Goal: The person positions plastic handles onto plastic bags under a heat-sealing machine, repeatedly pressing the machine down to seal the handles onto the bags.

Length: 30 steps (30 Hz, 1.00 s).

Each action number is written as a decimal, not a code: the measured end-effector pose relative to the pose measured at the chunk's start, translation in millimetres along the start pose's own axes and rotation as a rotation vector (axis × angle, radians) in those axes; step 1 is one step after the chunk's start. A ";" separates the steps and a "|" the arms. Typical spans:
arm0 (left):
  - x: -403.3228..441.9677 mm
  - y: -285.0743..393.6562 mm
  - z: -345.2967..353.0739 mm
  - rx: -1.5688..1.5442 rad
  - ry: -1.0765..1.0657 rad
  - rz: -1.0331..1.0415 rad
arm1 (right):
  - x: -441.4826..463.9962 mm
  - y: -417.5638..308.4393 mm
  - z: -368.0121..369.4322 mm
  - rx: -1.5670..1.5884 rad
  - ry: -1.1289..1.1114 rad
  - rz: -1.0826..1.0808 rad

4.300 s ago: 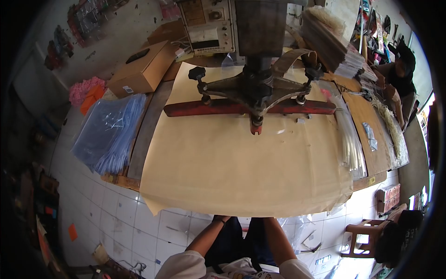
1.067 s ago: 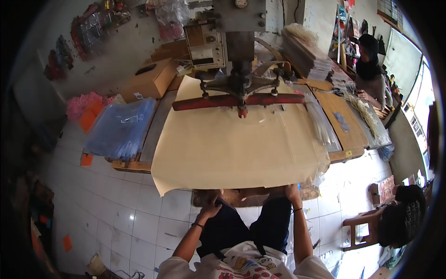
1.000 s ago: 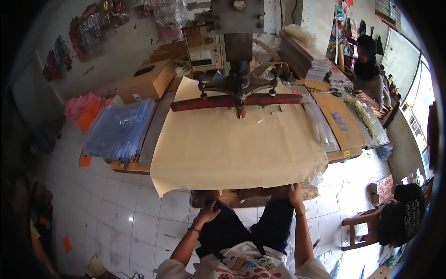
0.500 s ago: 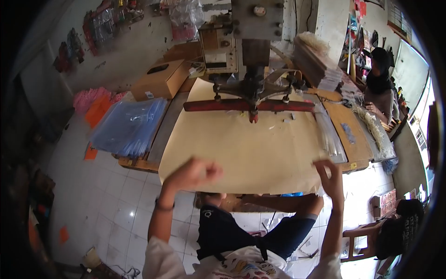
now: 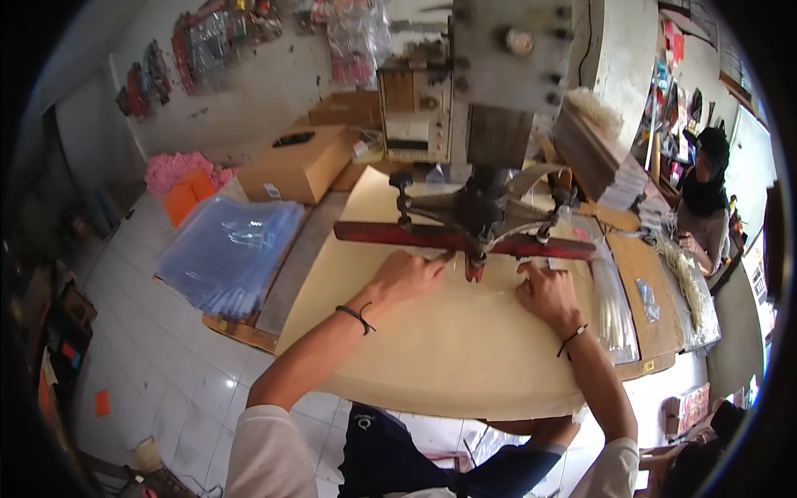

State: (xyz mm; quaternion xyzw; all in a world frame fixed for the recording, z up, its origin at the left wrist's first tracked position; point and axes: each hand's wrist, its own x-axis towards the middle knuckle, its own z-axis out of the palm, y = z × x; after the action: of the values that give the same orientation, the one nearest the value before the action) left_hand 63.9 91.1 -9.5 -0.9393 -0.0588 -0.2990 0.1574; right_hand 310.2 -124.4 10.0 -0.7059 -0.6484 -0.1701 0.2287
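Observation:
A large tan sheet (image 5: 432,349) covers the worktable under a machine's press head (image 5: 483,203). This head carries a long dark red bar (image 5: 398,234). My left hand (image 5: 407,277) rests on the sheet just in front of the bar, index finger reaching toward its middle and the other fingers curled. My right hand (image 5: 548,292) is on the sheet at the bar's right side, its fingers bent and closed together. Small clear scraps lie near the fingertips; whether either hand pinches one is too small to tell.
Blue-tinted clear plastic sheets (image 5: 232,253) are stacked at the left, before a cardboard box (image 5: 295,162). Clear plastic strips (image 5: 613,307) and a brown board (image 5: 643,286) lie at the right. A co-worker (image 5: 706,199) sits at the far right.
Both hands have moved forward from above the sheet's near edge to just before the red bar. My view has tilted and shifted closer to the machine.

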 end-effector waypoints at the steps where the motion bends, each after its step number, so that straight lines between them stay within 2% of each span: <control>1: -2.1 -0.3 3.8 -0.032 -0.023 -0.010 | 0.4 -1.9 2.1 -0.022 -0.013 0.039; 4: 0.2 -1.9 6.2 -0.086 -0.050 -0.044 | 6.0 -8.6 -4.3 -0.138 -0.043 0.134; 8: 6.4 -5.9 2.2 -0.035 -0.114 0.015 | 4.6 -6.4 -2.2 -0.105 -0.006 0.151; 17: 7.3 -7.1 17.0 -0.024 0.018 0.063 | 7.1 0.9 7.2 -0.161 0.127 0.004; 30: 13.3 3.6 10.8 0.125 -0.005 0.118 | 7.0 2.1 6.0 -0.167 0.024 0.018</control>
State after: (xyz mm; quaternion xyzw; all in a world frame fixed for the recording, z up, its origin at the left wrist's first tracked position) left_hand 81.3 91.5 -11.1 -0.9303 -0.0222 -0.2825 0.2331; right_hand 312.7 -115.4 8.6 -0.7262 -0.6228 -0.2301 0.1785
